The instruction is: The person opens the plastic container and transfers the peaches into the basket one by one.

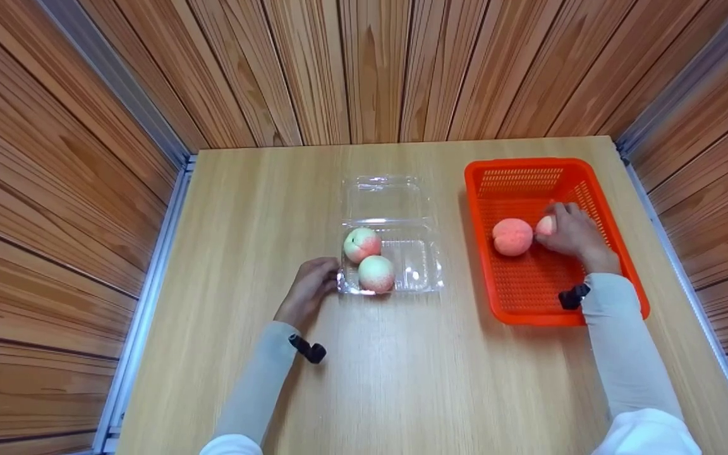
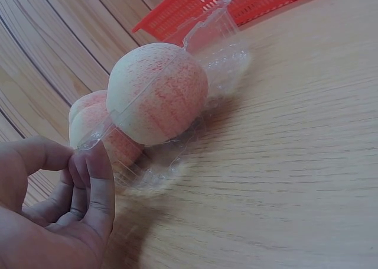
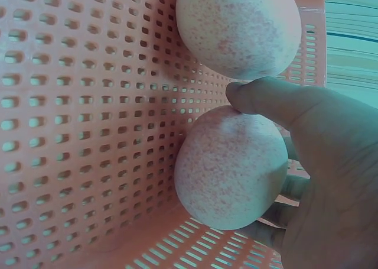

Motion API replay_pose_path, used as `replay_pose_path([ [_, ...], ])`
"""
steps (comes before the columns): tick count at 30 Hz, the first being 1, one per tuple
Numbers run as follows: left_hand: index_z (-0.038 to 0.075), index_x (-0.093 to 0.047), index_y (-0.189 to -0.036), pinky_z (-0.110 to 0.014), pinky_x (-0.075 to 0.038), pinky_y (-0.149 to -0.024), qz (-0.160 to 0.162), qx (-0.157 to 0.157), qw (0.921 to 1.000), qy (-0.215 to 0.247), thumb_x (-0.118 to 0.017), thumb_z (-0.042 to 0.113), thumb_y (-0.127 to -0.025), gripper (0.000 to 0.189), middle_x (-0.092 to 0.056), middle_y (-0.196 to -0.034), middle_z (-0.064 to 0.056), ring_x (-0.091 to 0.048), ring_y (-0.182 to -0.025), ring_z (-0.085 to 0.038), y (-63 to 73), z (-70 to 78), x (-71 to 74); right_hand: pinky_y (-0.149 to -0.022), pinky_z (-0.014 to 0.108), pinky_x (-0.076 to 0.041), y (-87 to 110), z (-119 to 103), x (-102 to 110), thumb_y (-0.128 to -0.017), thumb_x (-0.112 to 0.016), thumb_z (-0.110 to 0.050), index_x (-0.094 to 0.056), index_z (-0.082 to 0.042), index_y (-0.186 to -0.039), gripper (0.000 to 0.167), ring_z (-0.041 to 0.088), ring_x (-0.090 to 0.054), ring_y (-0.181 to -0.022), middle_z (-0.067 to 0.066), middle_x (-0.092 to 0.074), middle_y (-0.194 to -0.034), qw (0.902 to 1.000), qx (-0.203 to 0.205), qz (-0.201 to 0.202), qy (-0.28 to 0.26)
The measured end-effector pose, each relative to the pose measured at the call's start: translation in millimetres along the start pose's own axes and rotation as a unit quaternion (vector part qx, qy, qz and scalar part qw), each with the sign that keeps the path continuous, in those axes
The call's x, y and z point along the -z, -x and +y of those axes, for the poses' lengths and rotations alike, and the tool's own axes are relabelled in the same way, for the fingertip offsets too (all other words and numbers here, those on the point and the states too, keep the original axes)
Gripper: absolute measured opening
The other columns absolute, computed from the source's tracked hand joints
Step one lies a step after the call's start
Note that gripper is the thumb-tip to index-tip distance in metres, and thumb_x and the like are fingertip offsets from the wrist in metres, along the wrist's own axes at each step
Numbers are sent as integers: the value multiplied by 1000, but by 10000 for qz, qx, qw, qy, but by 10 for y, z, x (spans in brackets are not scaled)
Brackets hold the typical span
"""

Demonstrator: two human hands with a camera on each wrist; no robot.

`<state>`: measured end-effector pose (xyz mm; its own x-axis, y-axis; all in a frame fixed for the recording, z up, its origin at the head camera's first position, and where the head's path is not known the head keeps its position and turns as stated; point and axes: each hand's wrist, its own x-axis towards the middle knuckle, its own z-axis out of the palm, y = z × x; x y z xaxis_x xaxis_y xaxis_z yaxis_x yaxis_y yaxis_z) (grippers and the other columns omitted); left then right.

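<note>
My left hand (image 1: 313,284) pinches the left rim of a clear plastic clamshell box (image 1: 416,262) between thumb and fingers. Two pale, pink-blushed peaches sit in its left half: a rear peach (image 1: 362,244) and a front peach (image 1: 376,273). The box's lid (image 1: 384,197) lies folded back. Over at the right, my right hand (image 1: 571,232) reaches into a red plastic basket (image 1: 497,309) and grips a peach (image 3: 230,168), thumb on one side and fingers curled round the other. A second, pinker peach (image 1: 512,237) lies in the basket just left of that hand.
All of this stands on a light wooden table (image 1: 389,379). Wood-patterned panels (image 1: 370,69) rise behind it and on both sides, with metal rails (image 1: 149,328) along the side edges. The basket's raised wall surrounds my right hand.
</note>
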<state>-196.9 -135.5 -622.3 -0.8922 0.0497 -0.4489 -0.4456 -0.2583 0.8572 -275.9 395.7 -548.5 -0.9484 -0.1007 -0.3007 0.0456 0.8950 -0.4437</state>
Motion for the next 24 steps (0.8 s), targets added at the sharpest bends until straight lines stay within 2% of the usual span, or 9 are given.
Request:
replay_pose_path([
  [5,-11,-65,-107,-23,-55,-67,-12,-54,10000,56,-56,2,-102,17,-65,-85,-3,-62,-76,-12,7,1,-5,-111,77,-35,-5,-7,16,-98,-70,-48,-29,-8,-163,86,52,-33,-130,27,-35,-151,10000,17,22,12],
  [13,-7,-68,-107,-22,-55,-66,157,22,9999,18,-58,3,-100,16,-65,-85,-3,-63,-77,-11,-1,9,-13,-113,78,-31,-21,-32,29,-99,-68,-41,-32,-3,-161,81,53,-31,-132,30,-33,-155,9995,172,198,171],
  [24,-9,-67,-112,-22,-56,-68,137,57,9999,38,-58,3,-102,18,-65,-87,-3,-63,-79,-12,-12,-9,-6,-114,75,-30,7,-77,43,-101,-68,-37,-34,-3,-158,76,53,-31,-131,29,-35,-153,9985,354,389,149],
])
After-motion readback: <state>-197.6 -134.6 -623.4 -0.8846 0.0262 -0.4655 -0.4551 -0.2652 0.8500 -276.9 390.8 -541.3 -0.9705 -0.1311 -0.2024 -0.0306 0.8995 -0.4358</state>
